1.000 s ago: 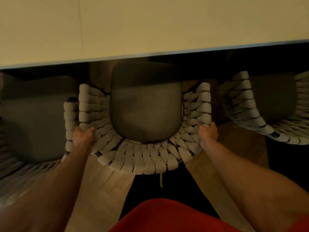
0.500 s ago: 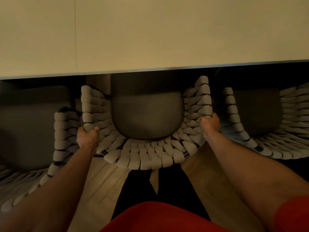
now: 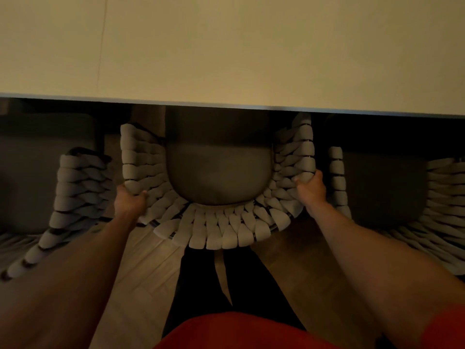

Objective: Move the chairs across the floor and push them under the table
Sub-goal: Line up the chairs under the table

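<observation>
Three chairs in my view; the middle chair [image 3: 219, 197] is the one I'm on. Its dark seat cushion [image 3: 219, 177] sits partly under the surface [image 3: 226, 46] edge, woven backrest curving toward me. Left hand [image 3: 129, 201] is clamped on the backrest rim at the left side, thumb over the top; right hand [image 3: 310, 188] is clamped on the rim at the right side, fingers curled over the weave. Left chair [image 3: 73, 197] sits just beside it, seat partly under the surface; right chair [image 3: 377, 192] likewise, w/ its armrest near my right hand. Wood floor [image 3: 151, 260] below, red shirt [image 3: 239, 331] at bottom edge.
</observation>
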### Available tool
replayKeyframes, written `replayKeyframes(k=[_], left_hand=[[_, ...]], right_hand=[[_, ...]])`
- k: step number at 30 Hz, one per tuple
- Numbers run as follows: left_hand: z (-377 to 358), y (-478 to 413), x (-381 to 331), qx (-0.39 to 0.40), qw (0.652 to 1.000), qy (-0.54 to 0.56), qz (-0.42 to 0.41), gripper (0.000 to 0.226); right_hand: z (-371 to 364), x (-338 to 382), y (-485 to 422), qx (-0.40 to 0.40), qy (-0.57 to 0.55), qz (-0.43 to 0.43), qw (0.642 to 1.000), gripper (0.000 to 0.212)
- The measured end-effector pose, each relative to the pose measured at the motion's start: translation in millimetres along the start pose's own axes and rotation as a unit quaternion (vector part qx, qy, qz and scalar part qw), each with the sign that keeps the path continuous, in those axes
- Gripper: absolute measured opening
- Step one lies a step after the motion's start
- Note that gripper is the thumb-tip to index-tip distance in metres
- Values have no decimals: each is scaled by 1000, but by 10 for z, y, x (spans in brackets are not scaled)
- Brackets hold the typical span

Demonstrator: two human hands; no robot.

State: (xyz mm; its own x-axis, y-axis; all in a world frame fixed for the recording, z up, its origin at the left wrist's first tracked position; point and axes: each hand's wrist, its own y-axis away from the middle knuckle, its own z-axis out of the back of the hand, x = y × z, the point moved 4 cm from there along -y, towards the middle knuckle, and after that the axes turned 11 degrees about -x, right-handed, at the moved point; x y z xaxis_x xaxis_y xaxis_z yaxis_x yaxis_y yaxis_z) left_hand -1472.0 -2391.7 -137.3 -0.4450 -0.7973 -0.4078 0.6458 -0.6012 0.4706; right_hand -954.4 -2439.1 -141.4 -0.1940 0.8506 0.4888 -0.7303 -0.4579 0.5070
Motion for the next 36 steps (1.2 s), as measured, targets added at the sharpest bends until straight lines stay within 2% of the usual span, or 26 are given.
replayKeyframes(k=[3, 6, 8, 10, 13, 16, 18, 21, 24, 26, 31, 36], left_hand=[[67, 176, 0, -1, 1000, -19, -20, 74], [138, 413, 29, -7, 995, -36, -91, 85], [148, 614, 73, -1, 991, -52, -122, 83], [114, 852, 151, 26, 981, -103, -164, 81], [35, 1107, 325, 55, 952, -166, -250, 68], [-51, 1320, 436, 110, 908, -229, -334, 57], [-130, 1429, 502, 150, 875, -258, -382, 54], [-259, 1531, 552, 152, 808, -314, -476, 55], [-399, 1542, 569, 140, 748, -371, -532, 60], [-486, 1465, 594, 122, 726, -392, -552, 57], [-609, 1291, 576, 89, 740, -333, -578, 39], [-726, 1316, 469, 59, 725, -379, -572, 41]], right_hand=[[39, -38, 131, 9, 50, 54, 997, 76], [106, -55, 410, 9, 124, 129, 984, 86], [155, -116, 603, -3, 149, 201, 968, 84], [183, -231, 764, -1, 182, 255, 950, 69], [201, -420, 1008, 27, 225, 323, 919, 47], [147, -553, 1293, 67, 273, 420, 863, 49], [40, -621, 1448, 101, 329, 455, 821, 54], [-130, -641, 1586, 116, 420, 461, 773, 68], [-271, -626, 1613, 108, 458, 442, 763, 68], [-378, -636, 1613, 81, 478, 442, 755, 66], [-611, -613, 1536, 37, 490, 441, 751, 57], [-725, -583, 1378, 42, 528, 438, 727, 54]])
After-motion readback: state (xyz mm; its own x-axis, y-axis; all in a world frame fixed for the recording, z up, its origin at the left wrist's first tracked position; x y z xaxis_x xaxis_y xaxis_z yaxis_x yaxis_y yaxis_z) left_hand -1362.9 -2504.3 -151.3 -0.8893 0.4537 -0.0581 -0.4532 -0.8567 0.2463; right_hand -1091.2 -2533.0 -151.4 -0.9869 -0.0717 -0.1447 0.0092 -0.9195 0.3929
